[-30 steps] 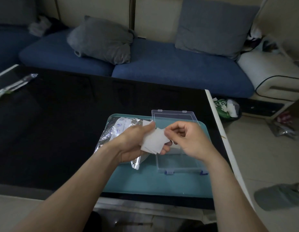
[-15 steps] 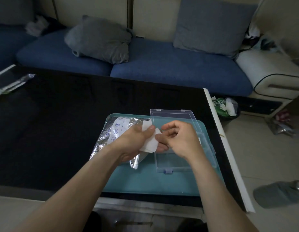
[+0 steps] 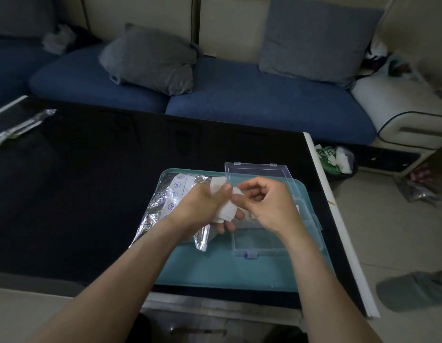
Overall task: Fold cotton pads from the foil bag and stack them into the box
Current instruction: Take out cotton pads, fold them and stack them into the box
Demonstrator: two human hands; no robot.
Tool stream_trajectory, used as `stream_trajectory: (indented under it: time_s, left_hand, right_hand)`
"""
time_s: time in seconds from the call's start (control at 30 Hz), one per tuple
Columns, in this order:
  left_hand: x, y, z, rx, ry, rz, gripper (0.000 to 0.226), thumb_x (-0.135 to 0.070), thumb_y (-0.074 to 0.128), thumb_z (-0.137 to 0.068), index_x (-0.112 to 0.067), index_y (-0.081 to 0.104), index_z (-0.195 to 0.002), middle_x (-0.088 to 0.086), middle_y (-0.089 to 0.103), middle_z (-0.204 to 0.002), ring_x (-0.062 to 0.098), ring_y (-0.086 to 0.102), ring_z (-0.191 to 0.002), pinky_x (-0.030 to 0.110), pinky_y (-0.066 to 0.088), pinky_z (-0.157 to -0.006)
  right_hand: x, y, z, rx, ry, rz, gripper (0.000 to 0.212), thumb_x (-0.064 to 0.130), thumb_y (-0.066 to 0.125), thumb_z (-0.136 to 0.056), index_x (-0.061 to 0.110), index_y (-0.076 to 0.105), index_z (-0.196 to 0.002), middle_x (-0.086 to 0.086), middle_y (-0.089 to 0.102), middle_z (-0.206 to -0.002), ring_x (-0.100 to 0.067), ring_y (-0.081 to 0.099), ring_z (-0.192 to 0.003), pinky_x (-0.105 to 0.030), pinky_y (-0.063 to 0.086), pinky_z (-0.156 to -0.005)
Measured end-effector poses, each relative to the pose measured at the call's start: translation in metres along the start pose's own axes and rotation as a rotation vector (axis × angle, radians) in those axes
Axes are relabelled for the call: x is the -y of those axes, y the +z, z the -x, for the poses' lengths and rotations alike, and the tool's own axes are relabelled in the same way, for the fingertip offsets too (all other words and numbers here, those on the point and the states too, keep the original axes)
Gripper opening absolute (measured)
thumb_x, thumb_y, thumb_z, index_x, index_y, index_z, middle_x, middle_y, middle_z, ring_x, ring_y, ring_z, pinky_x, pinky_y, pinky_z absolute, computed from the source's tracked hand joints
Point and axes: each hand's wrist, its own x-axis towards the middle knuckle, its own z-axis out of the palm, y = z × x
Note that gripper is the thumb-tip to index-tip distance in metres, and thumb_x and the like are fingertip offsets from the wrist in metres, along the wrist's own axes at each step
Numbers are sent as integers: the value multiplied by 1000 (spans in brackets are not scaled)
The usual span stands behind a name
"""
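A white cotton pad (image 3: 226, 209) is folded between both hands above the teal tray (image 3: 215, 271). My left hand (image 3: 202, 209) grips the pad, thumb on top and fingers underneath. My right hand (image 3: 267, 206) pinches the pad's right edge with curled fingers. The silver foil bag (image 3: 163, 206) lies on the tray's left side, partly under my left hand. The clear plastic box (image 3: 259, 243) stands open on the tray's right side, its lid (image 3: 259, 173) tilted back. What lies in the box is hidden by my right hand.
The tray sits near the front right corner of a black glossy table (image 3: 79, 194). A foil wrapper (image 3: 19, 127) lies at the table's far left. A blue sofa with grey cushions (image 3: 150, 58) runs behind. A bin bag (image 3: 336, 158) and a slipper (image 3: 413, 290) lie on the floor at right.
The pad went from a spread square to a smaller folded shape. Both hands drew closer together, and my right hand's fingers shifted to the pad's right edge.
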Motion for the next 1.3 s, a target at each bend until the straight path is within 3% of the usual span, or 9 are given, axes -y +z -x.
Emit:
stream_trajectory:
  time_s: [0.23,0.33,0.43,0.57,0.73,0.9,1.03,1.13,1.3]
  left_hand:
    - [1,3,-2,22,-6,146,43,-29,35,-108,6,59,-114,24,72,-89,30,67,-65,31,54,-52]
    - [3,3,-6,-93,4,155,44,-30,35,-108,6,60,-111,24,72,-89,30,66,-63,31,51,-52]
    - [2,6,-7,-137,19,204,40,-29,36,-108,2,61,-107,20,71,-84,32,65,-67,34,49,-60]
    - [-6,13,-5,-110,-46,257,46,-34,35,-107,2,63,-100,24,67,-75,26,58,-50,27,44,-48]
    - [-7,8,-5,-68,-80,333,46,-35,37,-106,3,63,-102,25,64,-79,28,54,-54,30,36,-49]
    - [-7,1,-6,-33,-113,381,47,-37,34,-106,2,61,-111,24,64,-82,29,54,-56,27,33,-43]
    - [-9,-3,-4,-4,-136,356,45,-36,34,-106,0,60,-111,23,62,-80,28,53,-52,26,33,-41]
    - [-11,-3,0,8,-177,361,39,-36,41,-104,-4,60,-97,17,65,-74,29,57,-59,28,38,-43]
    - [-8,-2,-2,132,-166,282,50,-42,31,-106,0,58,-111,25,66,-85,32,61,-65,32,44,-51]
  right_hand:
    - [-1,-8,-1,-64,101,-114,13,16,80,-84,24,73,-91,5,77,-82,-4,72,-73,-17,50,-62]
    - [1,-13,-1,-124,164,-315,9,16,77,-87,19,74,-95,4,77,-81,-6,72,-72,-19,50,-63]
    - [5,-9,1,-50,236,-541,13,17,77,-86,15,75,-98,1,77,-83,-10,71,-74,-27,51,-70]
    - [5,5,5,-111,109,-252,14,21,82,-83,15,72,-92,4,75,-75,-1,70,-66,-11,49,-60]
    - [-1,6,-1,-171,-36,33,24,34,82,-81,27,69,-100,9,66,-90,-5,62,-82,-17,49,-71]
    - [3,-1,-1,-200,-136,-57,8,22,78,-86,21,72,-91,11,70,-86,2,64,-80,-9,48,-68]
    - [9,-30,0,-9,-60,-359,19,20,78,-81,14,71,-98,0,75,-83,-11,67,-70,-25,54,-67]
    - [9,-34,4,163,-52,-233,22,21,81,-74,13,73,-92,-1,76,-77,-10,64,-62,-23,52,-62]
    - [-1,-12,-2,63,-98,89,22,30,86,-77,26,74,-95,7,73,-76,-3,65,-68,-23,52,-66]
